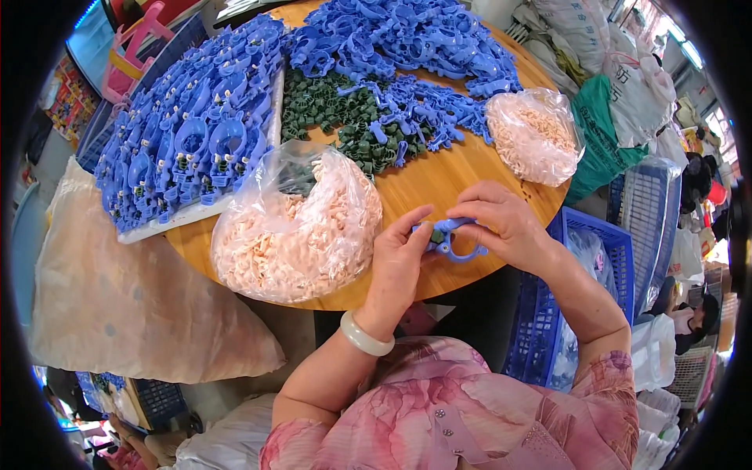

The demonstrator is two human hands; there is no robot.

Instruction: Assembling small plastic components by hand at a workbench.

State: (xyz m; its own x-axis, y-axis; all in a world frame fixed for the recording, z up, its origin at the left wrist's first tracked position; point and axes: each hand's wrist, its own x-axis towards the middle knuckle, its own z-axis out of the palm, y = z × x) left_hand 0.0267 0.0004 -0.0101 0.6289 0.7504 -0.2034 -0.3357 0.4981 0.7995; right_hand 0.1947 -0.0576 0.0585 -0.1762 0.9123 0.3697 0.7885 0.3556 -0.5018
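Over the table's near edge, both my hands hold one blue plastic ring-shaped toy part (445,244) with a small dark green piece at its left side. My left hand (398,252), with a pale bangle at the wrist, pinches that left end between thumb and fingers. The fingers of my right hand (505,225) close on the ring's right side and top. Left of my hands sits an open clear bag (301,243) of small peach-coloured pieces. Dark green plastic pieces (368,145) lie loose beyond it, beside a heap of slim blue pieces (439,117).
More blue ring parts (384,35) are heaped at the table's far side. A white tray (176,223) at left carries rows of assembled blue parts. Another peach-filled bag (534,133) stands at right on the wooden table (427,184). Below are a blue crate (623,258) and a large sack (141,305).
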